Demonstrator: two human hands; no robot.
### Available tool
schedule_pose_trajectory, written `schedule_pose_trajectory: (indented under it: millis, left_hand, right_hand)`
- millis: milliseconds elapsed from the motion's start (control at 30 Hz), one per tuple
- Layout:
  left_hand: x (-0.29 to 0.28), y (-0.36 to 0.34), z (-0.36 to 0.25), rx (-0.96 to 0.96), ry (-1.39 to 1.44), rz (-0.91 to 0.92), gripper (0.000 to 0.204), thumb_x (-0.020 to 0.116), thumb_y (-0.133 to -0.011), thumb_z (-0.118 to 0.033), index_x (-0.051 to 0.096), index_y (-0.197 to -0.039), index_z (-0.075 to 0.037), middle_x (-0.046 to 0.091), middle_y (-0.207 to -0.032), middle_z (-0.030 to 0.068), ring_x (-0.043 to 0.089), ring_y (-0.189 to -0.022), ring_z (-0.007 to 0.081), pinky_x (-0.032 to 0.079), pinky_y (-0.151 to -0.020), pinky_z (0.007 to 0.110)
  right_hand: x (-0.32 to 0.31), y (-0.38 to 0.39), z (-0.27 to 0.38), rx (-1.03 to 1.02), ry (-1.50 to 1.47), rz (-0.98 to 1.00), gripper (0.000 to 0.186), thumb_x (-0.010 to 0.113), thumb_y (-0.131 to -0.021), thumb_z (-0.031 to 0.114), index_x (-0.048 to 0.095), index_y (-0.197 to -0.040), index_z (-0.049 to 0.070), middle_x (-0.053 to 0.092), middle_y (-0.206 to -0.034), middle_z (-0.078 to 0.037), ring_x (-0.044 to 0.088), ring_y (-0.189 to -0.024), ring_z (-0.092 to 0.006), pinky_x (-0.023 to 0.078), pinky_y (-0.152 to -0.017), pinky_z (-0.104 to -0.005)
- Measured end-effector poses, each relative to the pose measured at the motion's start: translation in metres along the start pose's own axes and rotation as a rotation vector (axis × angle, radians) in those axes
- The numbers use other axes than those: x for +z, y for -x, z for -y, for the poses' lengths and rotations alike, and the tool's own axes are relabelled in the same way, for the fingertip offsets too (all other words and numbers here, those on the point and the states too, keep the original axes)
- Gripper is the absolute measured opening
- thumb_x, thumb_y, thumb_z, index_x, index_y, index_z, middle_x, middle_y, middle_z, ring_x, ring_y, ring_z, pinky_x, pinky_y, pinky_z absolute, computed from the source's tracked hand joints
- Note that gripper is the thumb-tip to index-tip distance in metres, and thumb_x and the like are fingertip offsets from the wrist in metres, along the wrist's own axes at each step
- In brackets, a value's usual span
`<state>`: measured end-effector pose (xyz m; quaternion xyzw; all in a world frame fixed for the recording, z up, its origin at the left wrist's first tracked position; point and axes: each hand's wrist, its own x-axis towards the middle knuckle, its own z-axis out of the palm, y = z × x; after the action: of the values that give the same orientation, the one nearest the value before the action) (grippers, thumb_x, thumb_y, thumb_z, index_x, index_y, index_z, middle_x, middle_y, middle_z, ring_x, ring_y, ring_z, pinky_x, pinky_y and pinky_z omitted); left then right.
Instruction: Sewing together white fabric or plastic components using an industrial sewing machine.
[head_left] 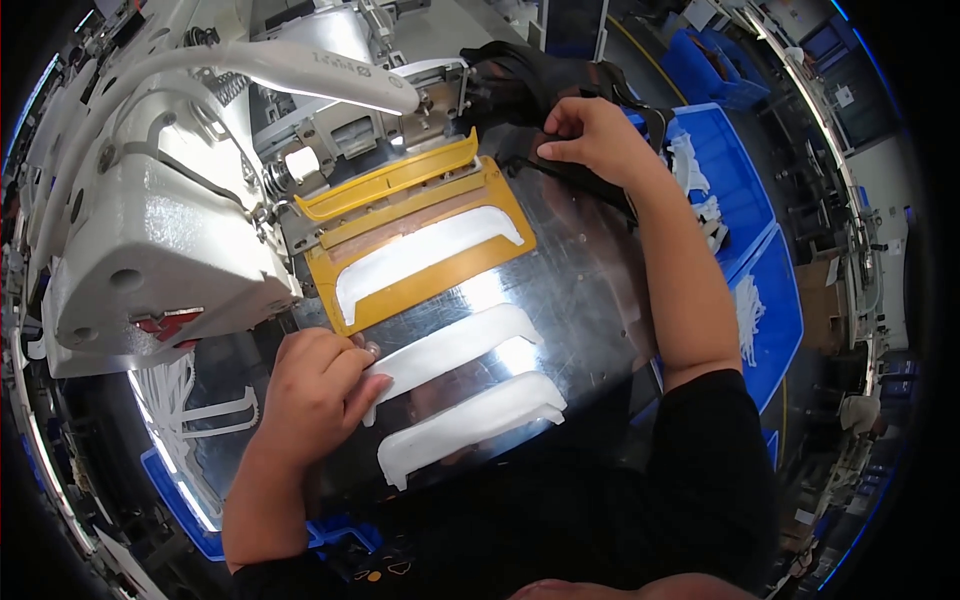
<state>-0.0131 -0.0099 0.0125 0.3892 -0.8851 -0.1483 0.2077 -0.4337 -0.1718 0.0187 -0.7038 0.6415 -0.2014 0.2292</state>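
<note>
My left hand (325, 385) is closed at the left end of a white curved strip (455, 345), its thumb and forefinger against the piece. A second white curved strip (470, 425) lies nearer to me on the shiny metal table. Beyond them, a third white strip (425, 255) rests on a flat yellow plate (440, 285), below a raised yellow bar (390, 178). My right hand (595, 140) hovers at the far right, above a dark bundle (560, 90). Its thumb and curled forefinger are apart, and nothing shows between them.
A large white sewing machine (170, 230) stands at the left, its arm reaching over the far side. Narrow white strips (180, 400) hang in a bunch at the left table edge. Blue bins (765, 310) with white pieces stand to the right. The metal table top (590, 290) reflects light.
</note>
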Motion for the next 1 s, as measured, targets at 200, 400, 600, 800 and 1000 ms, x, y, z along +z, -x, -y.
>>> schedule_pose_trajectory:
  millis: [200,400,600,800,1000]
  left_hand:
    - [0.009,0.001,-0.003,0.001,0.015,-0.046,0.022,0.090,-0.081,-0.017,0.075,-0.095,-0.008,0.073,-0.098,0.0092,0.068,-0.094,0.0324,0.053,-0.089,0.045]
    - [0.011,0.001,-0.004,0.011,0.011,-0.066,0.022,0.090,-0.082,-0.017,0.076,-0.097,-0.008,0.073,-0.100,0.0089,0.068,-0.095,0.0323,0.053,-0.089,0.045]
    - [0.009,0.002,-0.006,0.016,0.028,-0.032,0.022,0.088,-0.085,-0.018,0.077,-0.101,-0.007,0.073,-0.100,0.0093,0.069,-0.098,0.0311,0.052,-0.092,0.043]
    - [0.009,0.003,-0.004,-0.085,-0.094,-0.045,0.020,0.083,-0.091,-0.023,0.077,-0.101,-0.007,0.072,-0.096,0.0093,0.067,-0.096,0.0306,0.051,-0.090,0.044]
    - [0.004,0.009,0.003,-0.134,-0.195,-0.109,0.019,0.083,-0.090,-0.022,0.077,-0.100,-0.008,0.072,-0.094,0.0073,0.067,-0.093,0.0288,0.053,-0.087,0.043]
  right_hand:
    - [0.003,0.000,-0.003,-0.028,-0.112,0.006,0.031,0.095,-0.080,0.018,0.075,-0.096,0.001,0.074,-0.088,-0.008,0.068,-0.082,-0.0196,0.056,-0.077,-0.0351]
    - [0.003,0.005,0.006,-0.097,0.017,0.017,0.027,0.092,-0.083,0.018,0.078,-0.097,0.000,0.074,-0.088,-0.008,0.069,-0.085,-0.0211,0.056,-0.080,-0.0358]
    - [-0.013,0.014,0.027,-0.101,-0.131,0.047,0.017,0.079,-0.099,0.016,0.080,-0.105,0.000,0.074,-0.088,-0.005,0.065,-0.082,-0.0137,0.053,-0.078,-0.0313]
    - [0.021,0.028,0.099,-0.380,-0.396,0.393,0.019,0.072,-0.105,0.018,0.079,-0.105,0.000,0.068,-0.082,0.000,0.058,-0.079,-0.0067,0.048,-0.074,-0.0271]
    - [0.087,0.014,0.153,-0.358,-0.190,0.582,0.020,0.082,-0.098,0.022,0.081,-0.102,0.002,0.075,-0.084,-0.006,0.065,-0.076,-0.0137,0.053,-0.073,-0.0322]
